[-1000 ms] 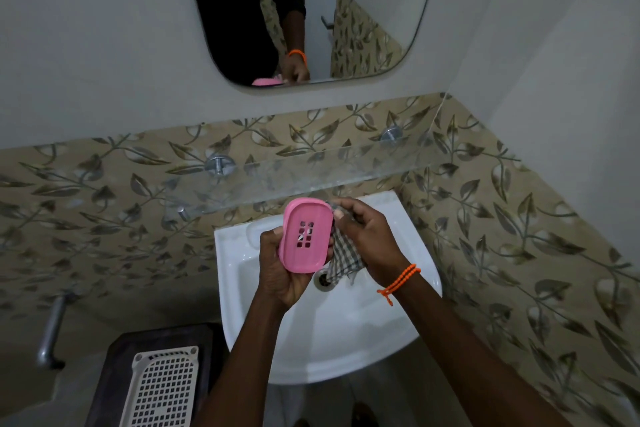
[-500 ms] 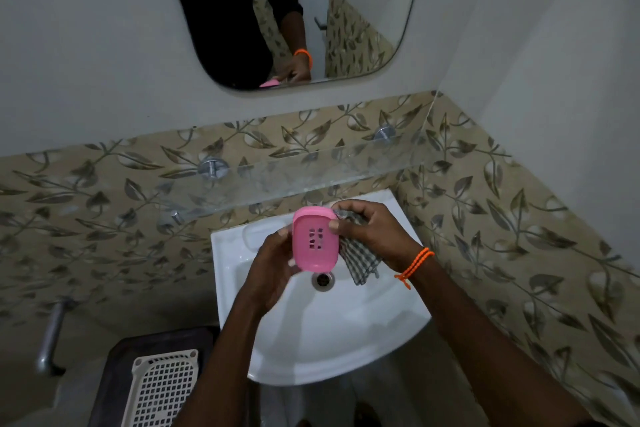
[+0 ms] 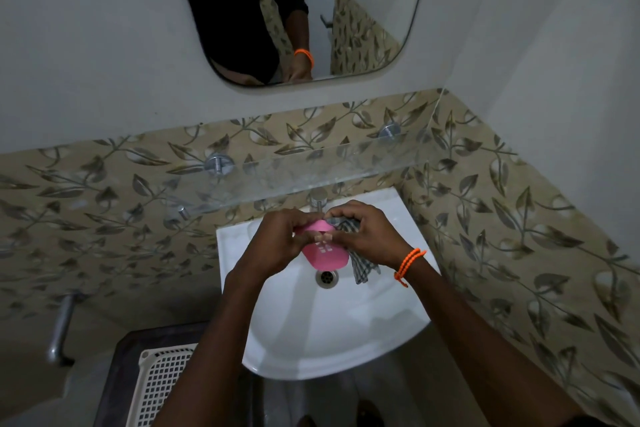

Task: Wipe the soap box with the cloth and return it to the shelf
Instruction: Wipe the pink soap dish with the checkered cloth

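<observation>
1. Head view: we see the pink soap box (image 3: 323, 253) held over the sink (image 3: 332, 333), at the middle of the frame, just above the drain (image 3: 326, 277). Its slotted face is turned up toward us.
2. Its long axis runs from upper left to lower right in the frame: the upper end sits between the two hands, and the lower end pokes free toward the drain.
3. The left hand (image 3: 277, 246) comes in from the left, its fingers (image 3: 304, 218) curled round the box's upper end and gripping it.
4. The right hand (image 3: 367, 236) comes in from the right, its fingers pinching the checked cloth (image 3: 360, 265) against the box's right edge. The cloth's tail hangs down to the right of the box.
5. The glass shelf (image 3: 346, 163) lies above the hands in the frame, against the leaf-patterned tiles, with the tap (image 3: 317, 199) just under it, close above the hands.
6. We judge that wiping is not finished. The free lower end lies below and left of the cloth, so the next wipe runs down the long axis.
7. For the return, the left hand carries the box, and the shelf lies straight up-frame from it. The tap and the shelf's front edge are what we could knock.
</observation>
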